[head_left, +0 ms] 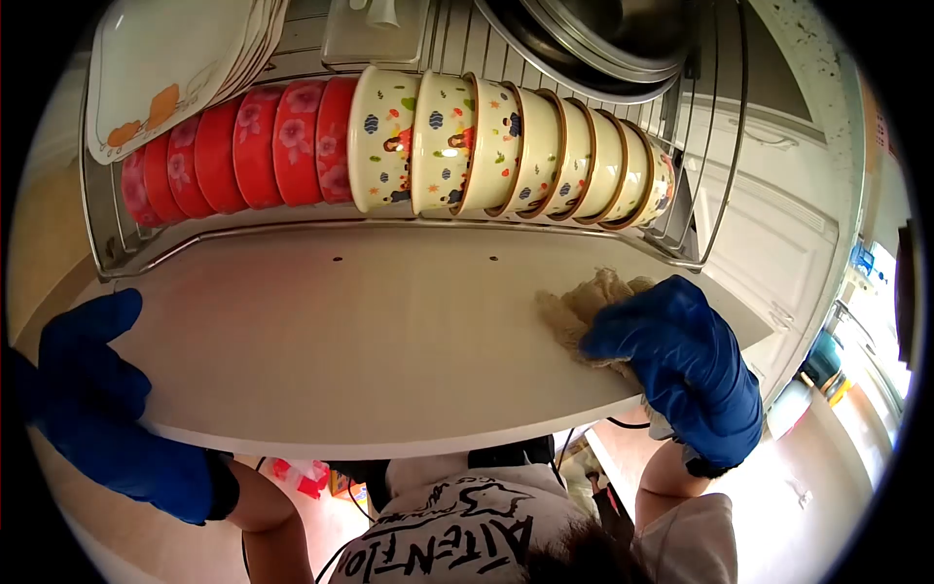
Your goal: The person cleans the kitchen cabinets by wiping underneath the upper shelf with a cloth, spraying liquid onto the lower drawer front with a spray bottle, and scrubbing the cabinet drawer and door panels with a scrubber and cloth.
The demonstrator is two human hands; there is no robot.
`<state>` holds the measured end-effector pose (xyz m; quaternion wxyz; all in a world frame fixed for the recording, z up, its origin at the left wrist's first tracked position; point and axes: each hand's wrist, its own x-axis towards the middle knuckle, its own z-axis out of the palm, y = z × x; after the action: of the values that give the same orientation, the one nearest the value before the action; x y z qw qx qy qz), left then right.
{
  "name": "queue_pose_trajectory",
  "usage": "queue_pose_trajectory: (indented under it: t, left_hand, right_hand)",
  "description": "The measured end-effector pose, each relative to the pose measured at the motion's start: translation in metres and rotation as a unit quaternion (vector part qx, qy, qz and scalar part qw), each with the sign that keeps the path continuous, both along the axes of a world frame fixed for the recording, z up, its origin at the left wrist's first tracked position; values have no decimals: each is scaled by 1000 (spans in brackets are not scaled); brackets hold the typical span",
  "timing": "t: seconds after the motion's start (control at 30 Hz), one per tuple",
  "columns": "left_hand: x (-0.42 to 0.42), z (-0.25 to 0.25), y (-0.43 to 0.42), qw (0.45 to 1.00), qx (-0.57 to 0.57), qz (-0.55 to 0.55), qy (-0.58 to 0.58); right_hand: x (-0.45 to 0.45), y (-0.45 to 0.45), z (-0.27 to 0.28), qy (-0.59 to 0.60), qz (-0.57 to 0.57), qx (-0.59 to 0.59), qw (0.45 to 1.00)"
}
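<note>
My right hand (671, 360), in a blue glove, is closed on a crumpled beige cloth (574, 311), which lies against the right part of a white panel (370, 331). At the panel's left edge is my left hand (97, 360), also gloved in blue, with thumb and fingers apart and nothing between them. Its lower fingers are near or against the edge; contact is hard to tell. The panel has a curved front edge and two small dark holes near its back.
Behind the panel a wire rack (457, 226) holds a row of red bowls (258, 146), cream patterned bowls (443, 146), white plates (175, 58) and metal basins (603, 49). White cabinet doors (769, 243) stand at the right. Dark cables hang below the panel.
</note>
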<state>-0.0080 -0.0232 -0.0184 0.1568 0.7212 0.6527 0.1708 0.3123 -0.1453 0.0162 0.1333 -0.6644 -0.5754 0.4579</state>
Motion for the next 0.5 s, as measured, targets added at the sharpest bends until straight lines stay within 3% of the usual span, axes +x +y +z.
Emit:
queue_pose_trajectory:
  t: [0.1,0.17,0.2,0.27,0.37,0.5]
  left_hand:
    - [3,-3,1,994,-49,46,-83]
    - [37,-11,-3,981,139,54,-125]
    - [36,-10,1,981,139,51,-123]
    - [27,-7,12,958,75,31,-275]
    - [0,-12,4,975,11,-26,-219]
    - [8,-12,8,967,22,-7,-255]
  right_hand:
    - [-4,2,-4,-47,82,30,995]
    - [-11,4,-5,-33,62,21,997]
    - [-13,6,-5,-26,42,18,999]
    - [-16,9,-3,-8,21,15,1000]
    - [-14,14,-4,-18,67,13,998]
    - [-6,13,-16,40,110,31,993]
